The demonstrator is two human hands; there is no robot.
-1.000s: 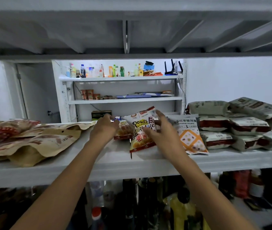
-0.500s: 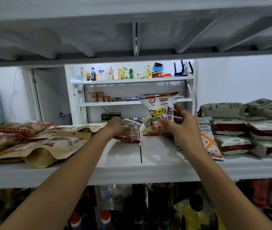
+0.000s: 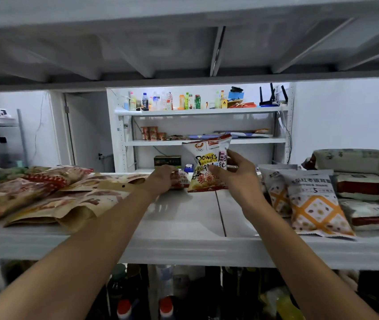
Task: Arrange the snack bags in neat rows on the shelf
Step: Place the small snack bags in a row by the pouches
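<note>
Right hand (image 3: 234,174) now stands the chip bag (image 3: 209,167) upright at the shelf (image 3: 183,227) back; left hand (image 3: 163,179) grips a smaller bag (image 3: 181,180), starting a row.

hands (image 3: 234,174): 2 | orange-lattice bags (image 3: 315,204): 2 | red-capped bottles (image 3: 123,308): 2

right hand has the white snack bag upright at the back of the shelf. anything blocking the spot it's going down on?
Nothing visible. The white snack bag, in the right hand, stands at the back of the shelf on bare surface. The left hand holds a smaller bag right beside it.
</note>
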